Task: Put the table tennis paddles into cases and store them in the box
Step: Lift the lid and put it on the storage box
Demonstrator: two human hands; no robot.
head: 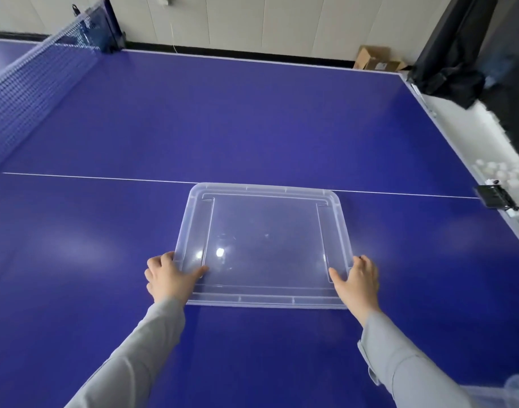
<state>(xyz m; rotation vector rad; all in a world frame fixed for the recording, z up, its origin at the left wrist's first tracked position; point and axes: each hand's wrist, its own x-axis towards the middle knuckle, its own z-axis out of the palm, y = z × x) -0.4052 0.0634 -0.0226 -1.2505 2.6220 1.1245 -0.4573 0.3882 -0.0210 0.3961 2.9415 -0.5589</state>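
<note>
Clear plastic lid [264, 245], rounded rectangle, flat on glossy blue desk [252, 119] | left hand [170, 278] grips its 8 o'clock edge | right hand [358, 279] grips 4 o'clock

Lid [264, 245]: clear plastic, smooth, glossy. Table [252, 119] beneath lid: blue, smooth, semi-gloss sheen. Net [31, 83], far left of lid: woven mesh. Sleeves [134, 357]: grey matt cloth.
</note>
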